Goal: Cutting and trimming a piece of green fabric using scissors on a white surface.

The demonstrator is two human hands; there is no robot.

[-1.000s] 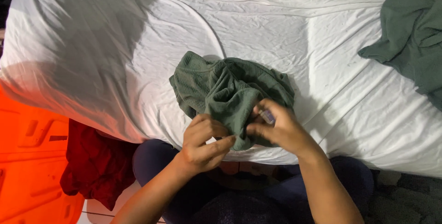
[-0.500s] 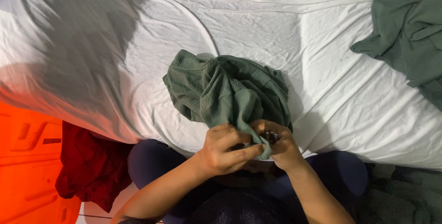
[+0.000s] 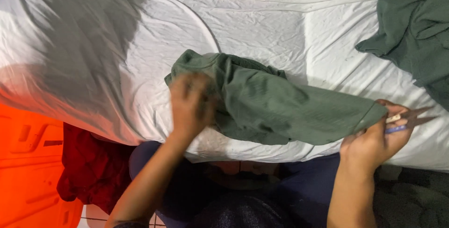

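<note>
The green garment (image 3: 280,106) is lying stretched left to right across the white sheet (image 3: 290,36), between both hands. The right hand (image 3: 374,139) is pinching its end alongside small snips (image 3: 411,118); the blurred left hand (image 3: 189,104) is seemingly pressing it flat.

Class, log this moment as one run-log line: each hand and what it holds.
left hand: pressing green cloth on white sheet | right hand: gripping cloth's end plus small snips | cloth: stretched between hands
</note>
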